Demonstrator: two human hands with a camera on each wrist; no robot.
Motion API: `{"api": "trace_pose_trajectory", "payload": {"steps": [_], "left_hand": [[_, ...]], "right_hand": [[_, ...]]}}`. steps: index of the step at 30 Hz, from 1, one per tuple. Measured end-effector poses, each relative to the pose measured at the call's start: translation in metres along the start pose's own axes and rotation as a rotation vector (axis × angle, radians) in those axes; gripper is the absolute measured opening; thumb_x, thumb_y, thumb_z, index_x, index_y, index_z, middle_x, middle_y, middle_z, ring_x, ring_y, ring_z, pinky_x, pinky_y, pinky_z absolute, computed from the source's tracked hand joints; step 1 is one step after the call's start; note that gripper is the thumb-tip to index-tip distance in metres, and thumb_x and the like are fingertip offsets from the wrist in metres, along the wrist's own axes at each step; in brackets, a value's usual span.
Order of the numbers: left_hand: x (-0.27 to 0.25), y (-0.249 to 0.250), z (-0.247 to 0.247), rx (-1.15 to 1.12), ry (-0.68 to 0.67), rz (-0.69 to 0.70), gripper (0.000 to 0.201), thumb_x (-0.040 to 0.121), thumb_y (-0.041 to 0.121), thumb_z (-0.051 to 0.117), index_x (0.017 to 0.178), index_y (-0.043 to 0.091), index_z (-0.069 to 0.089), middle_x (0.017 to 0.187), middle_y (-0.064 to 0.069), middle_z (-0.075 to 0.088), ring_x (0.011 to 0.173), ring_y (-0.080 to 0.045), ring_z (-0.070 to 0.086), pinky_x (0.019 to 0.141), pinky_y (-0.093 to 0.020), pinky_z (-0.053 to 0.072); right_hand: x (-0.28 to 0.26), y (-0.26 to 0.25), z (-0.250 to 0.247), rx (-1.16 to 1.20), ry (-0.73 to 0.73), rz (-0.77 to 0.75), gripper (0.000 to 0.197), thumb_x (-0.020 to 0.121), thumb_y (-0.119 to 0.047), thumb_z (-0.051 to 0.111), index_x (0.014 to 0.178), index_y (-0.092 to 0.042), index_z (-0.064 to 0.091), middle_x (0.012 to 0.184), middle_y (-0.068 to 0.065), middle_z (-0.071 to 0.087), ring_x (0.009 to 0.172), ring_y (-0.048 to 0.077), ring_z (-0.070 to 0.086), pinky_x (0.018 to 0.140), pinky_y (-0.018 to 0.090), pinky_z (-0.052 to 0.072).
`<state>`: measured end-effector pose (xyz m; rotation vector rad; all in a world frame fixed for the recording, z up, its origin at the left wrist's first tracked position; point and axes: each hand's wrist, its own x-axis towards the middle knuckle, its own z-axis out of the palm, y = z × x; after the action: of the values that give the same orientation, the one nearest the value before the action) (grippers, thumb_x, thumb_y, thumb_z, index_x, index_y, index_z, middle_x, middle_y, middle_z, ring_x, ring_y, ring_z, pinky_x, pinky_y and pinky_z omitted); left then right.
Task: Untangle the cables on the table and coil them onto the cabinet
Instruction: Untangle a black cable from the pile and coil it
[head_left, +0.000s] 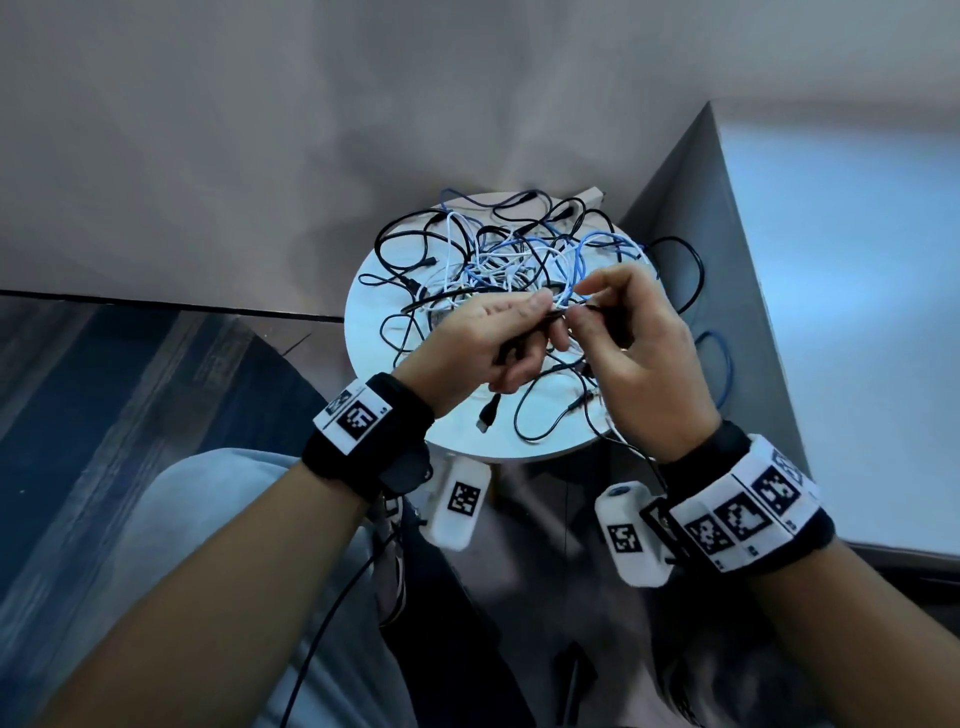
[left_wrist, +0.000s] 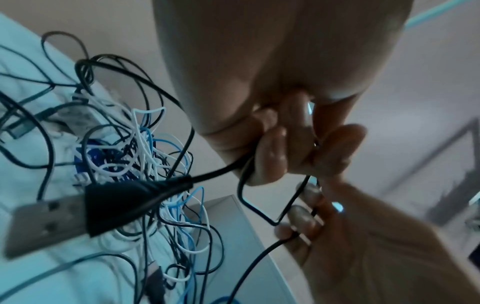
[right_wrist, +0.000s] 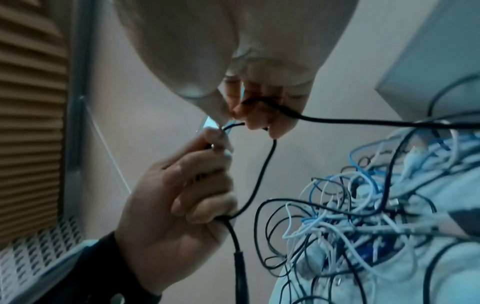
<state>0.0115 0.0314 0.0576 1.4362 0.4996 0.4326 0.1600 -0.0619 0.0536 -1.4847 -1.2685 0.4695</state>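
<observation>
A tangle of black, white and blue cables (head_left: 519, 254) lies piled on a small round white table (head_left: 550, 447). Above its near half, my left hand (head_left: 540, 317) and right hand (head_left: 582, 306) meet fingertip to fingertip. Each pinches the same thin black cable (right_wrist: 262, 176). My left hand (left_wrist: 272, 148) curls its fingers round that cable, and the cable's USB plug (left_wrist: 46, 222) hangs just below the fist (head_left: 487, 418). My right hand (right_wrist: 259, 115) pinches the cable a short loop further on, from where it runs back into the tangle (right_wrist: 363, 216). The white cabinet (head_left: 831, 312) stands right of the table.
A blue cable (head_left: 722, 364) and a black loop (head_left: 685, 270) hang over the table's right edge toward the cabinet's side. A pale wall rises behind the table. Blue-grey flooring (head_left: 104, 415) and my light-trousered leg (head_left: 208, 519) are at the left.
</observation>
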Motion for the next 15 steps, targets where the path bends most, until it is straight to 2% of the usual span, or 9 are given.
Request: {"api": "trace_pose_trajectory", "payload": {"steps": [2,3,5,6,7,9,11,13,15], "left_hand": [[0.000,0.001,-0.001,-0.095,-0.033,0.001,0.036,0.105,0.029,0.037,0.084,0.008,0.059,0.043,-0.002,0.042,0.036,-0.015,0.031,0.040,-0.028,0.022],[0.001,0.000,0.000,-0.127,-0.046,0.002,0.035,0.105,0.028,0.037,0.085,0.007,0.056,0.041,-0.001,0.039,0.034,-0.015,0.030,0.039,-0.026,0.025],[0.001,-0.002,0.002,-0.170,-0.075,0.003,0.034,0.106,0.028,0.034,0.088,0.006,0.054,0.038,0.002,0.034,0.030,-0.017,0.032,0.042,-0.030,0.026],[0.000,-0.002,0.003,-0.186,-0.089,0.003,0.035,0.107,0.027,0.033,0.090,0.006,0.056,0.037,0.003,0.032,0.030,-0.018,0.035,0.044,-0.032,0.029],[0.001,-0.003,0.004,-0.198,-0.098,0.002,0.037,0.108,0.027,0.032,0.095,0.006,0.060,0.037,0.004,0.031,0.030,-0.018,0.038,0.049,-0.033,0.037],[0.001,-0.005,0.005,-0.219,-0.106,0.001,0.044,0.109,0.026,0.029,0.111,0.003,0.066,0.037,0.003,0.030,0.032,-0.018,0.047,0.067,-0.040,0.052],[0.001,-0.006,0.007,-0.239,-0.116,-0.004,0.050,0.110,0.026,0.027,0.125,-0.011,0.058,0.037,0.003,0.030,0.036,-0.021,0.053,0.079,-0.045,0.057],[0.002,-0.007,0.009,-0.261,-0.116,-0.003,0.052,0.110,0.025,0.027,0.129,-0.017,0.051,0.037,0.002,0.032,0.039,-0.022,0.057,0.079,-0.044,0.058],[0.002,-0.007,0.011,-0.262,-0.099,0.002,0.049,0.110,0.023,0.026,0.135,-0.012,0.050,0.039,0.003,0.034,0.041,-0.022,0.058,0.074,-0.040,0.059]], "right_hand": [[0.000,0.006,0.004,0.038,0.028,0.030,0.014,0.094,-0.033,0.059,0.106,-0.027,0.060,0.088,-0.006,0.056,0.075,0.018,0.056,0.069,0.042,0.051],[0.000,0.009,0.006,0.057,0.023,0.051,0.015,0.096,-0.035,0.058,0.109,-0.030,0.063,0.095,-0.002,0.056,0.078,0.019,0.056,0.067,0.037,0.051],[-0.001,0.013,0.009,0.125,-0.013,0.115,0.017,0.101,-0.032,0.054,0.112,-0.033,0.067,0.107,0.005,0.055,0.079,0.019,0.059,0.063,0.022,0.051],[-0.002,0.014,0.011,0.154,-0.033,0.148,0.019,0.103,-0.030,0.051,0.113,-0.032,0.067,0.109,0.007,0.055,0.076,0.018,0.059,0.061,0.019,0.050],[-0.003,0.015,0.012,0.185,-0.055,0.188,0.020,0.105,-0.028,0.048,0.112,-0.030,0.067,0.107,0.009,0.058,0.070,0.016,0.059,0.058,0.019,0.048],[-0.004,0.015,0.015,0.283,-0.103,0.278,0.022,0.108,-0.024,0.042,0.105,-0.023,0.064,0.091,0.007,0.061,0.057,0.016,0.053,0.051,0.023,0.043],[-0.005,0.015,0.016,0.385,-0.134,0.351,0.028,0.110,-0.019,0.035,0.098,-0.020,0.061,0.078,0.003,0.057,0.050,0.015,0.048,0.048,0.026,0.037],[-0.006,0.016,0.015,0.448,-0.154,0.396,0.032,0.110,-0.020,0.031,0.100,-0.020,0.061,0.075,0.007,0.057,0.048,0.017,0.048,0.049,0.030,0.037],[-0.006,0.019,0.013,0.463,-0.211,0.453,0.034,0.110,-0.030,0.030,0.106,-0.022,0.062,0.074,0.014,0.059,0.050,0.023,0.050,0.050,0.032,0.039]]}}
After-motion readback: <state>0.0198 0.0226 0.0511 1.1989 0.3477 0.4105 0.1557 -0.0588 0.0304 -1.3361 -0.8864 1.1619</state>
